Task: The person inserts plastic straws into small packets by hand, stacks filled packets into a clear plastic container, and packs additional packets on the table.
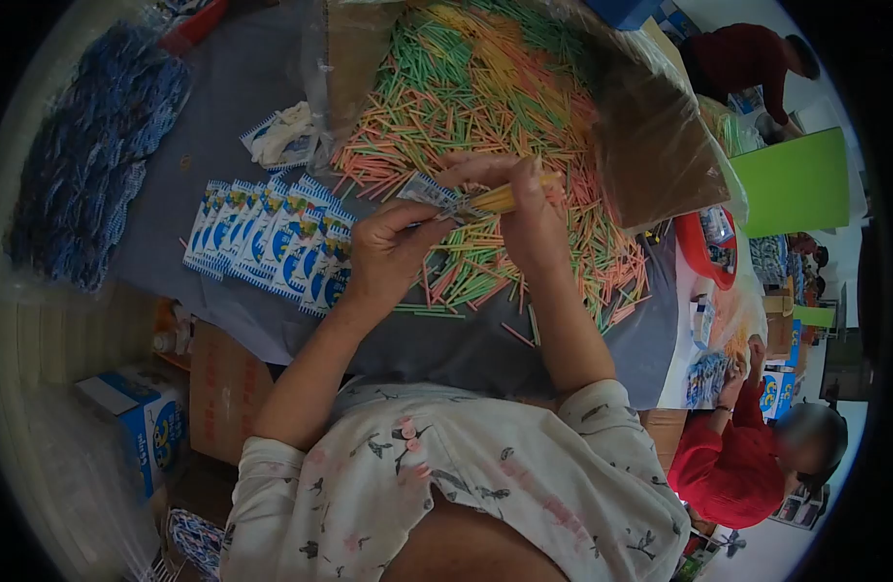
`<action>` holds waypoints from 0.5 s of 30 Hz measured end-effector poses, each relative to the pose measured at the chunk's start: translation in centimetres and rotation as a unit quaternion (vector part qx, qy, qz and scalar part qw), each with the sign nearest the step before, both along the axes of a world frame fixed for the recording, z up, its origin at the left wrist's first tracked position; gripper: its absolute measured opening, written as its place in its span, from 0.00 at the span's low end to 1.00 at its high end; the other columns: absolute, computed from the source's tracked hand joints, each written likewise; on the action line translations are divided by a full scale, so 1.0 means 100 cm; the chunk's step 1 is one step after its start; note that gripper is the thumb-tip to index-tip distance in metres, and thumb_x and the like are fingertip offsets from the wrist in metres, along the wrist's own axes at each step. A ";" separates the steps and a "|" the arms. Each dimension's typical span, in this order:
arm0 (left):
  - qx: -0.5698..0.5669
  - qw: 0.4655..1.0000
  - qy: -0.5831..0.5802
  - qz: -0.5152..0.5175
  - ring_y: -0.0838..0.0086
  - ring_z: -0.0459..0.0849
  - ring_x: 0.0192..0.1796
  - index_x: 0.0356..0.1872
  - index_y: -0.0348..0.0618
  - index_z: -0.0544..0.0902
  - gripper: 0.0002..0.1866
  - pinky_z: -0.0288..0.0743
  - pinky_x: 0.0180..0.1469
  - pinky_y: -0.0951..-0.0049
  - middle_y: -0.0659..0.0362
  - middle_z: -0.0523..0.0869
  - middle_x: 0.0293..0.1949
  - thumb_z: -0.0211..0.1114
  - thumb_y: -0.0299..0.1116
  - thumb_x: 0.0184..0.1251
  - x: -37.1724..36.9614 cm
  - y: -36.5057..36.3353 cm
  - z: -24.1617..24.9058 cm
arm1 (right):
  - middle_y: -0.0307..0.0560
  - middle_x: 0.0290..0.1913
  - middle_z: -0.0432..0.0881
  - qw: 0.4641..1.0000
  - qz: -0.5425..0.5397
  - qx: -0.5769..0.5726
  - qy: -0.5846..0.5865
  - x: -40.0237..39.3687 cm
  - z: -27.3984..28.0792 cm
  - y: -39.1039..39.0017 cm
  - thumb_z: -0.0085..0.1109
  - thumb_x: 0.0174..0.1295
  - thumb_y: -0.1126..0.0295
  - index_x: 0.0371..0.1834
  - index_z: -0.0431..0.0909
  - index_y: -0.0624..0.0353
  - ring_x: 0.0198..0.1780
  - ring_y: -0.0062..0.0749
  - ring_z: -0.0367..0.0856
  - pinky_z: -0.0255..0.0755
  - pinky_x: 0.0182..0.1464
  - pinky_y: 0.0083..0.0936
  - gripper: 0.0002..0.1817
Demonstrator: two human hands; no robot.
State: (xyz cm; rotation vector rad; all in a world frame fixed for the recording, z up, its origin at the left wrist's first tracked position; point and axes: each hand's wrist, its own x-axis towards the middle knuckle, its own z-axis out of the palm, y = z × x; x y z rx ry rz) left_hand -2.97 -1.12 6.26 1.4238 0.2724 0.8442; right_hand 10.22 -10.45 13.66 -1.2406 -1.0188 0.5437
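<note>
Above the near part of a pile (466,107) of coloured sticks, the left hand (393,254) pinches a packet (422,190) between thumb and finger. The right hand (535,221) closes around yellow sticks (495,200), their ends at the packet. Keeping the ends even and the packet's mouth wide should prevent snags. Grey cloth (228,92) extends left of the pile, under 1 row of packets (272,238). Right of the pile: 1 red bowl (691,254) and 2 people (723,470).
</note>
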 end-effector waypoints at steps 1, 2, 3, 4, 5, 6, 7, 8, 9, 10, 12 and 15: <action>0.001 1.000 0.006 0.001 0.80 0.84 0.35 0.38 0.33 0.87 0.07 0.76 0.37 0.79 0.59 0.87 0.35 0.73 0.22 0.60 0.000 0.001 0.004 | 0.43 0.43 0.87 1.000 0.001 0.000 0.001 -0.001 0.004 -0.002 0.46 0.76 0.50 0.40 0.87 0.59 0.51 0.36 0.82 0.72 0.58 0.35 0.25; 0.003 1.000 0.010 0.002 0.80 0.84 0.35 0.38 0.33 0.87 0.06 0.76 0.37 0.79 0.59 0.87 0.35 0.72 0.21 0.60 0.001 0.001 0.006 | 0.45 0.44 0.86 0.997 -0.016 -0.003 -0.071 -0.002 0.009 -0.003 0.45 0.76 0.51 0.40 0.87 0.60 0.51 0.35 0.81 0.72 0.58 0.34 0.25; 0.003 1.000 0.009 0.001 0.80 0.84 0.35 0.38 0.33 0.87 0.06 0.76 0.37 0.79 0.59 0.87 0.35 0.72 0.21 0.60 0.001 0.002 0.007 | 0.46 0.45 0.86 0.989 -0.034 -0.006 -0.144 -0.001 0.012 -0.004 0.45 0.76 0.52 0.41 0.87 0.60 0.51 0.35 0.81 0.73 0.57 0.33 0.25; 0.010 1.000 0.002 -0.004 0.80 0.84 0.35 0.39 0.33 0.87 0.07 0.76 0.37 0.79 0.59 0.87 0.35 0.72 0.21 0.60 0.002 0.003 0.008 | 0.46 0.45 0.86 0.989 -0.035 -0.007 -0.145 -0.001 0.012 -0.004 0.45 0.76 0.52 0.41 0.87 0.60 0.51 0.35 0.81 0.73 0.57 0.33 0.25; 0.017 1.000 -0.006 -0.009 0.80 0.84 0.36 0.39 0.33 0.87 0.07 0.76 0.37 0.79 0.59 0.87 0.35 0.72 0.21 0.60 0.003 0.003 0.008 | 0.49 0.47 0.85 0.989 -0.026 -0.020 -0.146 0.000 0.011 -0.003 0.46 0.76 0.52 0.42 0.87 0.61 0.51 0.34 0.81 0.73 0.57 0.32 0.25; 0.017 1.000 -0.007 -0.010 0.80 0.84 0.36 0.39 0.33 0.87 0.07 0.76 0.37 0.79 0.59 0.87 0.35 0.72 0.21 0.60 0.004 0.004 0.008 | 0.51 0.50 0.85 0.988 -0.017 -0.034 -0.147 0.001 0.009 -0.003 0.47 0.76 0.53 0.43 0.87 0.61 0.51 0.33 0.81 0.73 0.57 0.31 0.24; 0.047 0.999 -0.017 0.000 0.80 0.83 0.35 0.40 0.33 0.87 0.07 0.76 0.37 0.79 0.59 0.87 0.35 0.72 0.21 0.60 0.006 0.004 0.007 | 0.51 0.50 0.85 0.988 -0.018 -0.034 -0.148 0.005 0.005 -0.002 0.47 0.76 0.53 0.43 0.87 0.61 0.51 0.33 0.81 0.73 0.57 0.31 0.24; 0.076 0.997 -0.027 0.009 0.81 0.83 0.35 0.40 0.33 0.87 0.07 0.76 0.37 0.79 0.59 0.87 0.35 0.71 0.21 0.61 0.007 0.004 0.006 | 0.51 0.52 0.83 0.989 0.004 -0.038 -0.145 0.011 -0.001 -0.001 0.49 0.75 0.53 0.48 0.85 0.61 0.52 0.32 0.80 0.73 0.57 0.30 0.22; 0.076 0.997 -0.028 0.009 0.81 0.83 0.35 0.40 0.33 0.87 0.07 0.76 0.37 0.79 0.59 0.87 0.35 0.71 0.21 0.61 0.007 0.003 0.009 | 0.51 0.54 0.82 0.989 0.026 -0.042 -0.141 0.012 -0.001 0.001 0.51 0.74 0.54 0.54 0.83 0.60 0.53 0.32 0.80 0.73 0.57 0.30 0.22; 0.070 0.997 -0.008 -0.003 0.80 0.83 0.38 0.40 0.33 0.86 0.07 0.77 0.41 0.79 0.59 0.87 0.37 0.70 0.19 0.61 0.006 0.003 0.014 | 0.51 0.54 0.82 0.989 0.027 -0.042 -0.141 0.011 0.001 0.000 0.51 0.74 0.54 0.54 0.83 0.60 0.53 0.32 0.80 0.73 0.57 0.30 0.22; 0.065 0.998 0.012 -0.013 0.79 0.84 0.41 0.41 0.32 0.86 0.07 0.78 0.45 0.79 0.60 0.86 0.38 0.68 0.16 0.62 0.007 0.001 0.014 | 0.49 0.56 0.81 0.993 0.022 -0.011 -0.113 0.005 0.010 0.002 0.54 0.73 0.55 0.63 0.77 0.60 0.55 0.32 0.79 0.73 0.57 0.31 0.24; -0.034 0.999 -0.033 -0.021 0.81 0.83 0.36 0.41 0.33 0.86 0.07 0.75 0.38 0.80 0.60 0.86 0.35 0.70 0.20 0.63 0.009 -0.001 0.009 | 0.50 0.56 0.83 0.993 -0.067 0.082 -0.051 -0.007 0.018 0.008 0.49 0.72 0.48 0.66 0.73 0.63 0.60 0.38 0.78 0.69 0.62 0.37 0.30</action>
